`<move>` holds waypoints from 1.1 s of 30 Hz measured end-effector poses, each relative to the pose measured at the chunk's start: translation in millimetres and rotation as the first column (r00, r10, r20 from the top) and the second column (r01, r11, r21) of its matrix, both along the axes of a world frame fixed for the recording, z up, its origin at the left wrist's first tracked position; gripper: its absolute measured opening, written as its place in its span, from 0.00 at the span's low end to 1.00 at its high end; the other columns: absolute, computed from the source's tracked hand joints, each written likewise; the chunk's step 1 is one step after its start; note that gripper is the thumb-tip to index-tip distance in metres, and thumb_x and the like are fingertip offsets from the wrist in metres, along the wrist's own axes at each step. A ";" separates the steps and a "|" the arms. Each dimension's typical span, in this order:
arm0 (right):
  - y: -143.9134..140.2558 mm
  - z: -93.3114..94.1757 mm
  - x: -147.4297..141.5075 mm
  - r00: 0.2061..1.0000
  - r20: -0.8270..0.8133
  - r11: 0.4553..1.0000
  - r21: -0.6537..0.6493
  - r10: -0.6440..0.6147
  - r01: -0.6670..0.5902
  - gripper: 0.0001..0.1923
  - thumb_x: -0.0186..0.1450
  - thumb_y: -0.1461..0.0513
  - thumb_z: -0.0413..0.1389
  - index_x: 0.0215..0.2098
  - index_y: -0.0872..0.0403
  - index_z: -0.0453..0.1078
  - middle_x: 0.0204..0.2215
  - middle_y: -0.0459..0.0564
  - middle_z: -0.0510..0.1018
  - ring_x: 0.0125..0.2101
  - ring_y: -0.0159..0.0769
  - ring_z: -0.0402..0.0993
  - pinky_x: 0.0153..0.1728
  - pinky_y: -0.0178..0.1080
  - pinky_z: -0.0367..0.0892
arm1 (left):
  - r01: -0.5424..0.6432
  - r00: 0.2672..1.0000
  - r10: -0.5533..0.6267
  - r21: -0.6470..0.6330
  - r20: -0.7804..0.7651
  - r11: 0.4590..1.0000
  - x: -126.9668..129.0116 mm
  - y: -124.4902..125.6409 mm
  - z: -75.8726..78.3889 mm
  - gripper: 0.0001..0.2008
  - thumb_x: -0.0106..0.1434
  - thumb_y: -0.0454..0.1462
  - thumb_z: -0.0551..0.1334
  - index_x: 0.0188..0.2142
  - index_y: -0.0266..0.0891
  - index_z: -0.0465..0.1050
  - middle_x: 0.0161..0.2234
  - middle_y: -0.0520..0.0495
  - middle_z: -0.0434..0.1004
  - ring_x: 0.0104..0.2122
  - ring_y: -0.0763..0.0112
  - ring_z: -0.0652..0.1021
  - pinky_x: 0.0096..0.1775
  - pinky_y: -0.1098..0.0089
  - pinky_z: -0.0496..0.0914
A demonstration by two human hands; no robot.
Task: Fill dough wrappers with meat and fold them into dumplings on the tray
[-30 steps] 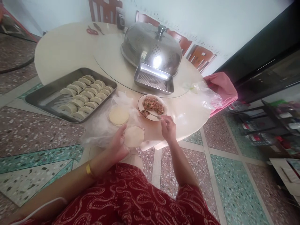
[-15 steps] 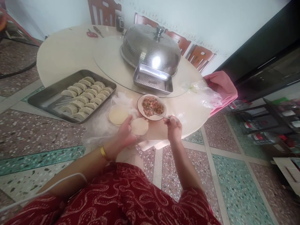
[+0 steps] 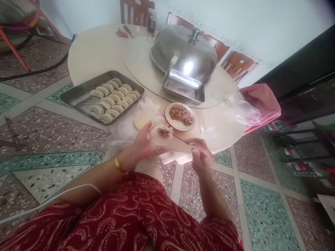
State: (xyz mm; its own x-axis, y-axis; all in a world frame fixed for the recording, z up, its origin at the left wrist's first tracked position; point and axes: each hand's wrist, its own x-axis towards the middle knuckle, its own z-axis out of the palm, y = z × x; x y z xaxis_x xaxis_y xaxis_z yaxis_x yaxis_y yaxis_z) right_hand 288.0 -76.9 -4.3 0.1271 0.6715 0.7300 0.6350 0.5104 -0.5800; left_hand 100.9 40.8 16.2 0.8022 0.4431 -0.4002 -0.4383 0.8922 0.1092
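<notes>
My left hand (image 3: 145,143) holds a round dumpling wrapper (image 3: 159,140) flat, thumb at its edge. A small lump of meat filling (image 3: 164,133) lies on the wrapper, under the tip of a spoon (image 3: 180,139). The spoon's handle is pinched in my right hand (image 3: 201,154). Just beyond stands a plate (image 3: 192,125) with more minced filling heaped along its far and right side. A stack of wrappers (image 3: 142,119) rests on a plastic bag (image 3: 123,130) behind my left hand.
A metal tray (image 3: 78,99) at left bears rows of folded dumplings (image 3: 113,97). A small metal pan (image 3: 183,89) leans near a large perforated steel dome (image 3: 180,45). Scissors (image 3: 121,33) lie at the far edge. A clear bag (image 3: 243,109) and pink cloth (image 3: 261,101) are at right.
My right hand has brought the spoon from the plate over to the wrapper, and filling now sits on it. The camera view has shifted, so the table appears further right.
</notes>
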 end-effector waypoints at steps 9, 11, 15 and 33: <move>-0.5 8.7 -9.3 0.996 0.071 0.998 0.031 0.049 -0.052 0.15 0.68 0.65 0.51 0.48 0.41 0.71 0.40 0.48 0.83 0.42 0.43 0.78 0.39 0.52 0.76 | -0.036 0.999 0.036 -0.008 -0.013 0.999 -10.2 -5.8 9.7 0.32 0.71 0.51 0.45 0.61 0.27 0.61 0.42 0.36 0.80 0.45 0.54 0.80 0.53 0.56 0.70; -1.7 13.3 -9.2 0.998 0.046 0.997 0.062 0.049 -0.052 0.15 0.68 0.65 0.51 0.48 0.42 0.71 0.40 0.49 0.83 0.42 0.43 0.78 0.39 0.53 0.75 | -0.058 0.998 0.058 -0.014 -0.021 0.998 -13.0 -6.6 12.2 0.31 0.72 0.50 0.44 0.62 0.27 0.60 0.43 0.36 0.80 0.46 0.55 0.80 0.53 0.56 0.70; -10.0 27.0 -1.7 0.994 0.097 0.994 0.083 0.059 -0.067 0.14 0.68 0.63 0.52 0.49 0.41 0.72 0.40 0.48 0.84 0.42 0.44 0.78 0.38 0.53 0.75 | -0.098 0.995 0.098 0.002 -0.013 0.995 -21.3 -5.7 13.8 0.29 0.72 0.48 0.45 0.62 0.27 0.60 0.43 0.36 0.80 0.46 0.57 0.80 0.54 0.57 0.70; -3.6 49.2 -11.3 0.921 0.317 0.962 0.077 0.226 -0.262 0.16 0.69 0.67 0.50 0.51 0.46 0.70 0.39 0.50 0.85 0.38 0.39 0.80 0.36 0.47 0.76 | 0.003 0.999 -0.007 0.091 0.050 0.996 -32.5 -7.8 9.3 0.31 0.72 0.50 0.43 0.61 0.28 0.63 0.30 0.42 0.80 0.33 0.60 0.81 0.50 0.55 0.71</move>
State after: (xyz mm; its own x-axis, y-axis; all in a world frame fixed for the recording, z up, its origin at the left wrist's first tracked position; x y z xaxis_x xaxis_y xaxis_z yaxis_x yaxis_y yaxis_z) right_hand 276.7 -80.4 44.8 -0.2687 0.5619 0.7823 0.6176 0.7238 -0.3077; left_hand 68.4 33.0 25.4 0.8225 0.4718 -0.3177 -0.4410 0.8817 0.1678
